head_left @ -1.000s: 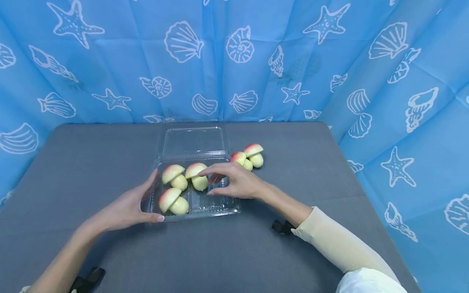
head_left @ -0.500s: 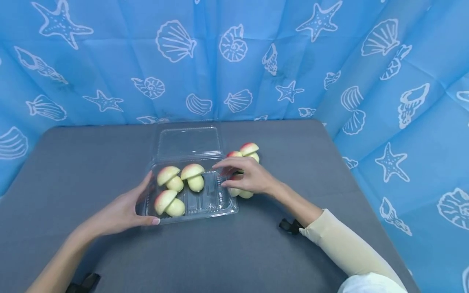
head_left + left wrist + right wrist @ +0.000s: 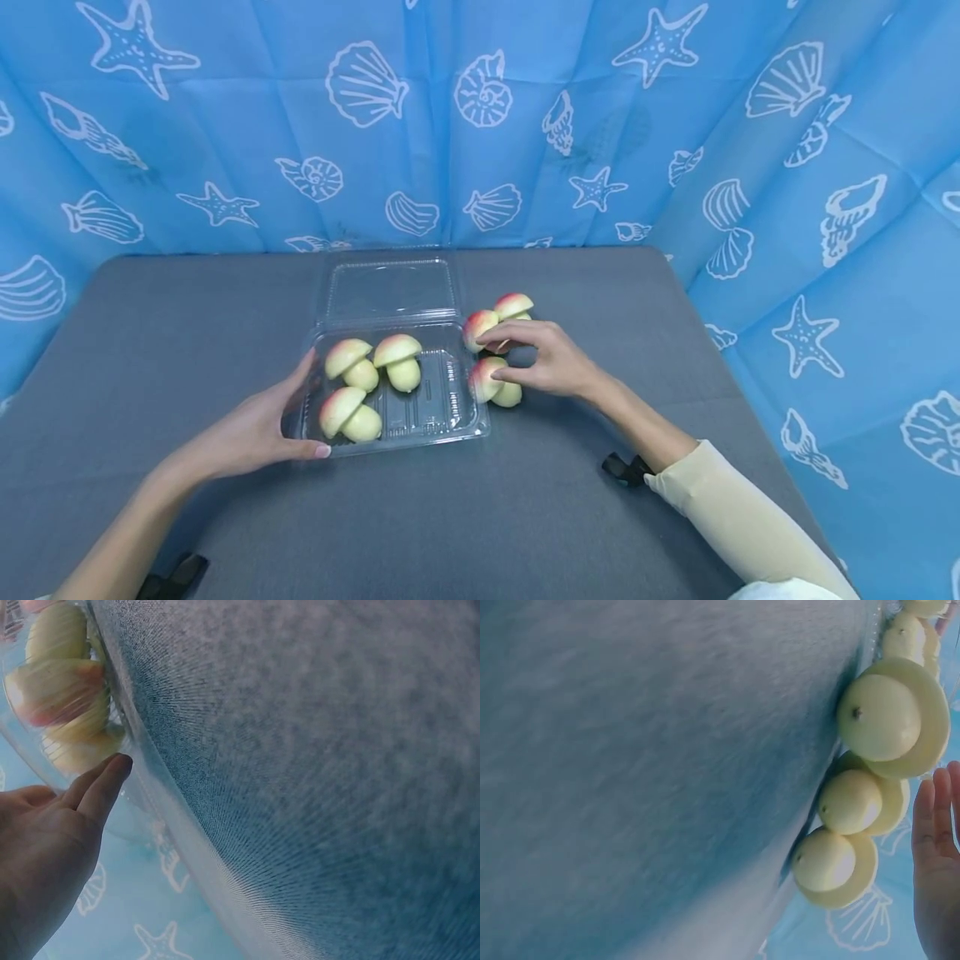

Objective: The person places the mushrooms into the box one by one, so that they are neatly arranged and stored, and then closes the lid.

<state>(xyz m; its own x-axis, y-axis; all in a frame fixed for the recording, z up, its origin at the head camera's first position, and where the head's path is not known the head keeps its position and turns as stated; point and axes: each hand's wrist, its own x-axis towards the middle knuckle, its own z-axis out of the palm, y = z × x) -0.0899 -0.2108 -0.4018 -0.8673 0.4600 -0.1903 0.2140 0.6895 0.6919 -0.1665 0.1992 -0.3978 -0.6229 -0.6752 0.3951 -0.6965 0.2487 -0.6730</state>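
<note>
A clear plastic clamshell box [image 3: 442, 433] lies on the table with its transparent lid [image 3: 393, 287] folded back. Inside its left half sit three mushroom-shaped pieces [image 3: 405, 375] with pale yellow stems and red-tinged caps. My left hand [image 3: 251, 429] spans the box's left side, thumb at the front corner, straight fingers along the wall. Just right of the box are three more such pieces, one in front [image 3: 507, 395] and two behind [image 3: 513, 305]. My right hand [image 3: 551, 360] hovers over them, thumb overlapping the front cap, fingers parted from thumb with nothing held.
A grey cloth-covered table [image 3: 420, 525] carries everything. Behind it and along the right hangs a blue curtain [image 3: 525, 92] with white shell and starfish prints. Black straps [image 3: 626, 471] are around the wrists.
My right hand has moved right, from above the third piece inside the box to the pieces outside, holding nothing. My left hand keeps its place at the box.
</note>
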